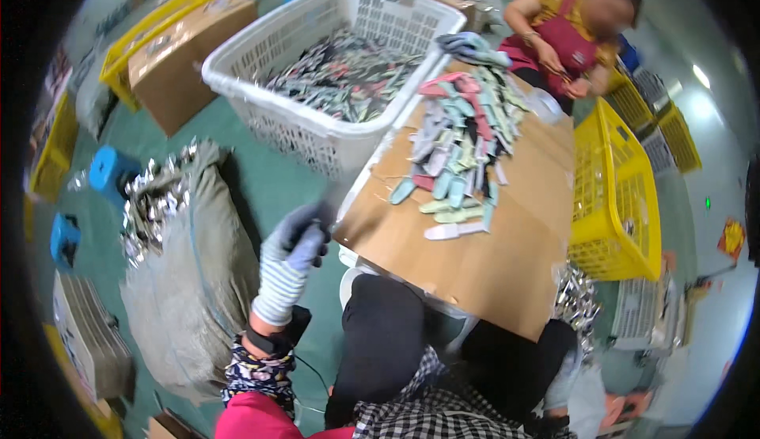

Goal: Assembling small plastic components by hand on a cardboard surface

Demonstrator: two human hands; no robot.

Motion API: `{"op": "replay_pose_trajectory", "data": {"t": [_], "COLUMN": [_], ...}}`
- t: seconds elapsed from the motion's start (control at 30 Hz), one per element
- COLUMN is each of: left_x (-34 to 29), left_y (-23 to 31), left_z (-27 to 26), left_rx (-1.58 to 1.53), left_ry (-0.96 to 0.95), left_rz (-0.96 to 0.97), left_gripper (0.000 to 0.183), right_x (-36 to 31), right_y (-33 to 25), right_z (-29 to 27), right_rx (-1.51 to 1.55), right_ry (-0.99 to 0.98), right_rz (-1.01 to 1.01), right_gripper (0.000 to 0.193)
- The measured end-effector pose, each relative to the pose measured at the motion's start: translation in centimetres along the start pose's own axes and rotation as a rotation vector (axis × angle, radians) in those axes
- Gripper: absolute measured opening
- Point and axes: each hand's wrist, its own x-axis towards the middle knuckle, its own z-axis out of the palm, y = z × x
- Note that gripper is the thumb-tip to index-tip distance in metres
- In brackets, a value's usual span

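Observation:
My left hand [294, 250], in a striped white-and-grey glove, is raised left of the table's near corner. Its fingers are curled, with a dark blur by the fingertips that I cannot make out. Low at the right, beside my right knee, my gloved right hand [564, 382] hangs partly hidden, its fingers unclear. Close by it is a heap of shiny silver metal pieces [579, 300]. On the cardboard-topped table [483, 281] lies a pile of flat plastic handle-like pieces [455, 150] in pink, green, blue, grey and black.
A white basket [293, 130] full of similar small pieces stands left of the table. A sack [198, 265] with shiny metal pieces sits on the left floor. Yellow crates [613, 201] stand at the right. Across the table, a person [566, 35] in a red apron handles something small.

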Motion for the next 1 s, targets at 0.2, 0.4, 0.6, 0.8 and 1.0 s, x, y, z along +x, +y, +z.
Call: {"op": "replay_pose_trajectory", "data": {"t": [0.2,0.4,0.6,0.8,1.0], "left_x": [3.0,9.1,13.7,21.4,23.6], "left_y": [0.6,-0.6,2.7,0.3,1.7], "left_z": [10.6,12.0,13.5,12.7,18.6], "left_rx": [0.226,0.387,0.191,0.387,0.309], "left_ry": [-0.34,-0.171,-0.426,-0.365,-0.258], "left_rz": [0.239,0.518,-0.045,-0.006,0.005], "left_gripper": [0.032,0.046,0.101,0.096,0.091], "right_x": [-1.3,-2.8,-1.8,-1.2,-0.5], "right_y": [-2.2,-0.9,-3.0,-5.4,-4.1], "right_z": [-2.2,-2.5,-5.4,-3.8,-3.2], "right_rx": [0.139,0.25,0.058,-0.241,-0.289], "right_ry": [-0.012,-0.048,-0.085,-0.091,-0.046], "right_rz": [0.095,0.068,-0.008,-0.383,-0.386], "right_gripper": [0.056,0.061,0.072,0.083,0.07]}}
